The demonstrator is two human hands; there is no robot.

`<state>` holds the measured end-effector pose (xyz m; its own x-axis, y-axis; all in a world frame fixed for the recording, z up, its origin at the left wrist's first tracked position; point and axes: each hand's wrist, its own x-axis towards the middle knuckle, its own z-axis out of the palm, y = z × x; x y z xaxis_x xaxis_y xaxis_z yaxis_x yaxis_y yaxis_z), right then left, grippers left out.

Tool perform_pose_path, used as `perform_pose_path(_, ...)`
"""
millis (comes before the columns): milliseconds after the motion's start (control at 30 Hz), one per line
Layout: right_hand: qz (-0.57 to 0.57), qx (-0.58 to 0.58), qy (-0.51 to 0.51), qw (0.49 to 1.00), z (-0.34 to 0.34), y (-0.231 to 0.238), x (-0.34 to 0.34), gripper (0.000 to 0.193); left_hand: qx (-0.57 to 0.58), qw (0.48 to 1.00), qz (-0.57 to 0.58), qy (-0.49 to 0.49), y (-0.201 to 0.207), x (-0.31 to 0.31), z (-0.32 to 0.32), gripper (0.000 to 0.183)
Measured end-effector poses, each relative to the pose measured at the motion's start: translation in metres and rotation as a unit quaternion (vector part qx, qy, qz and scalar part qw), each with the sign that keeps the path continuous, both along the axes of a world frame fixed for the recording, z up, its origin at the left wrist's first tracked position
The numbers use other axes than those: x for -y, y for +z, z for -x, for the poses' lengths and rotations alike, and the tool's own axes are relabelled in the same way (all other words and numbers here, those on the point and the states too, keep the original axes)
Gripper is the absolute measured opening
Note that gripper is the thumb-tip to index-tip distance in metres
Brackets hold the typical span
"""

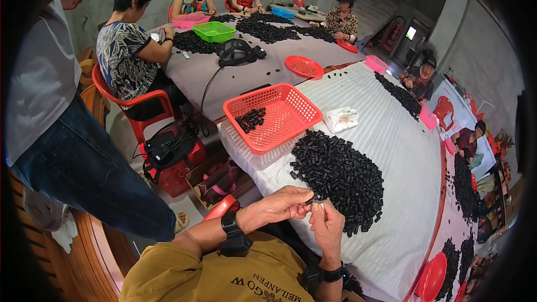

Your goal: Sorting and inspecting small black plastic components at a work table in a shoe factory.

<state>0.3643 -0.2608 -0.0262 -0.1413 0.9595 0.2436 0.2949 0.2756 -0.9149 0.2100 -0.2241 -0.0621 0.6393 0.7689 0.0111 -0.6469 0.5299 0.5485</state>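
Piece (314, 199) sits pinched between the left fingers (302, 194) and right fingers (318, 212), the black pile (341, 173) just beyond them; steadying it leftward-handed while the right grip works gently seems best.

Small dark piece (314, 201) between both hands (329, 225), near heap of black pieces (338, 176).

The small black pieces (338, 176) by the table's near edge look like hard plastic, a bit shiny. The white cloth (403, 156) under them looks soft and ridged. The red basket (288, 113) at the table's left edge is smooth, shiny plastic.
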Motion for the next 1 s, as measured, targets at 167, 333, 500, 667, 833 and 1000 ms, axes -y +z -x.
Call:
perform_pose_path(167, 0.006, 0.022, 0.003, 1.000, -0.003, -0.005, -0.002, 0.026, -0.016, 1.000, 0.007, 0.008, -0.004, 0.000, -0.001, 0.023)
perform_pose_path(333, 0.036, -0.042, -0.001, 0.998, -0.001, -0.001, -0.002, 0.019, 0.013, 1.000, -0.004, 0.002, 0.006, 0.003, -0.001, 0.022)
perform_pose_path(500, 0.000, -0.094, -0.028, 0.995, -0.005, -0.002, -0.004, 0.018, -0.023, 1.000, 0.006, -0.009, -0.006, 0.004, -0.007, 0.023)
perform_pose_path(667, 0.029, -0.090, -0.003, 0.996, -0.010, 0.001, -0.006, 0.017, -0.043, 0.999, 0.012, -0.025, 0.000, 0.005, -0.006, 0.025)
perform_pose_path(833, 0.031, -0.120, 0.018, 0.992, -0.016, -0.002, -0.009, 0.012, -0.027, 0.999, 0.014, -0.044, 0.000, 0.005, -0.005, 0.024)
perform_pose_path(1000, 0.043, -0.156, -0.014, 0.987, -0.014, 0.003, -0.008, 0.010, -0.038, 0.998, 0.017, -0.050, 0.003, 0.005, -0.007, 0.023)
